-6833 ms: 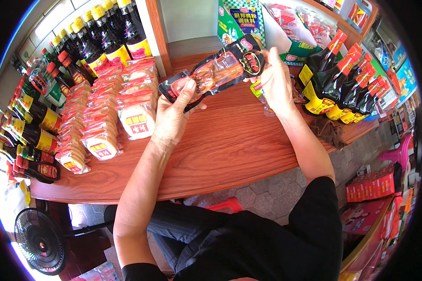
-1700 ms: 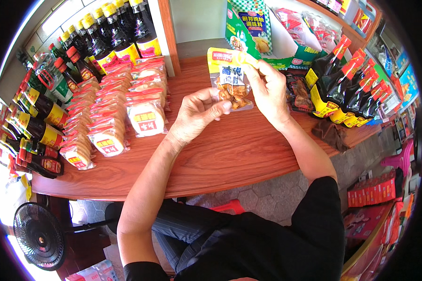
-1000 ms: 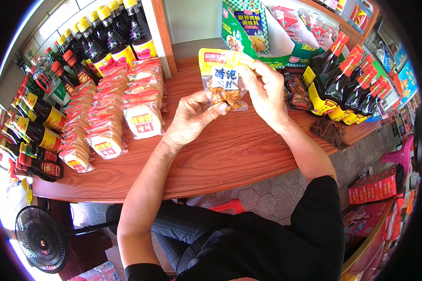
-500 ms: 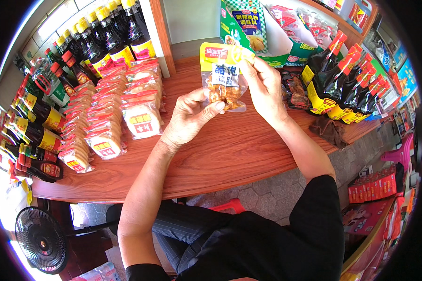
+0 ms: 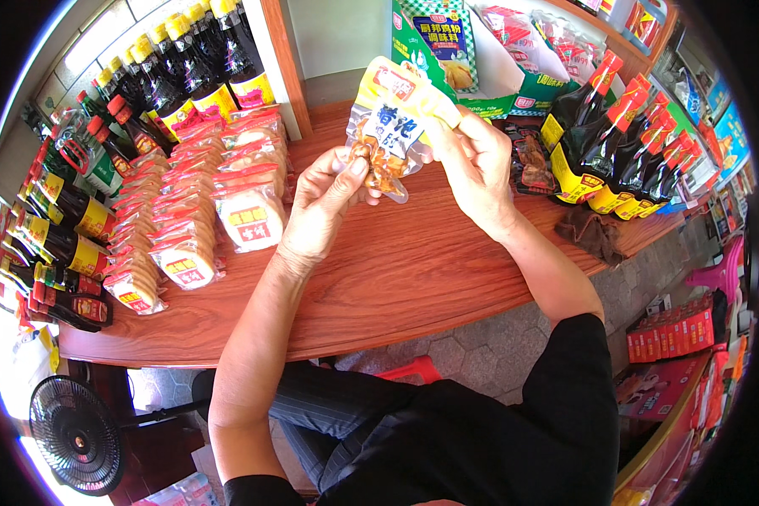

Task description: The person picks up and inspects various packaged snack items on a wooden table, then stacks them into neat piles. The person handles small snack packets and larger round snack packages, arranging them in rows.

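While bare wood lies free along the reddish wooden bench (image 5: 413, 278) near edge, I see both raised hands pinching a yellow-topped clear snack pouch (image 5: 390, 126) above it: left hand (image 5: 325, 207) at bottom, right hand (image 5: 474, 164) beside.

Both hands raised together, left hand (image 5: 325, 202) and right hand (image 5: 476, 160) fingers pinched.

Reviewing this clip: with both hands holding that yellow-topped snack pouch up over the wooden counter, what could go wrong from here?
1. The yellow-topped clear snack pouch is pinched only at its edges by the left hand and right hand; it could slip onto the wooden counter.
2. The right forearm sits close to the dark sauce bottles with red caps; a wide swing might topple them.
3. Hard squeezing could burst the pouch.
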Demonstrator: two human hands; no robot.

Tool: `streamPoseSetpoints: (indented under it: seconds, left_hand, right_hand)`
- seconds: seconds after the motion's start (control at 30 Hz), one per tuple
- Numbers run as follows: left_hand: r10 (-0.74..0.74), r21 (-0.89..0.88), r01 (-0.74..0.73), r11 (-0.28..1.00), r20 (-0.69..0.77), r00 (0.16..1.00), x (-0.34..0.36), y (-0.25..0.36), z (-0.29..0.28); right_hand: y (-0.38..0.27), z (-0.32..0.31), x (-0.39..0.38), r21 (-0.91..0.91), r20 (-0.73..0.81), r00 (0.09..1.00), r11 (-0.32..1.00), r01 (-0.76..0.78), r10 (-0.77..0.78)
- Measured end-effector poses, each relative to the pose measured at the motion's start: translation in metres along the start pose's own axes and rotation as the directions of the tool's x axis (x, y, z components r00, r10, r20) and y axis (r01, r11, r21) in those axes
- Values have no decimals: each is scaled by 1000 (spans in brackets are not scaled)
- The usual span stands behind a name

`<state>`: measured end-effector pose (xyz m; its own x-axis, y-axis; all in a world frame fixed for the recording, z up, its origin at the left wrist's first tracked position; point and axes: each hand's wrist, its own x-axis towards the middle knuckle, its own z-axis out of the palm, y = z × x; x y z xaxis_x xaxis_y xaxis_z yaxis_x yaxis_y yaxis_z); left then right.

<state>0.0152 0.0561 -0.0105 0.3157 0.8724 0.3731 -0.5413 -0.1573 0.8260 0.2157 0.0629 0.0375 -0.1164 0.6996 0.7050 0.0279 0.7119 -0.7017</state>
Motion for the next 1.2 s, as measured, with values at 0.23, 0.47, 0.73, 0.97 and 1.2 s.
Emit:
streamPoseSetpoints:
  seconds: [0.23, 0.47, 0.73, 0.97, 1.2]
  left_hand:
    - [4, -144, 2, 990, 41, 999, -1, 6, 8]
    - [-364, -129, 422, 897, 323, 873, -9, 2, -6]
    - [-348, -179, 434, 883, 372, 861, -8, -3, -1]
    - [-302, -102, 304, 947, 32, 953, 4, 2, 0]
    - [-163, 219, 179, 959, -89, 983, 0, 1, 7]
  right_hand:
    - [-6, -14, 4, 182, 226, 968, 972, -147, 104]
    - [3, -6, 11, 397, 525, 850, 877, -272, 26]
    - [-7, -6, 4, 267, 532, 828, 894, -361, 176]
    - [8, -4, 8, 184, 301, 911, 920, -345, 281]
    - [6, 0, 5, 164, 253, 924, 928, -334, 287]
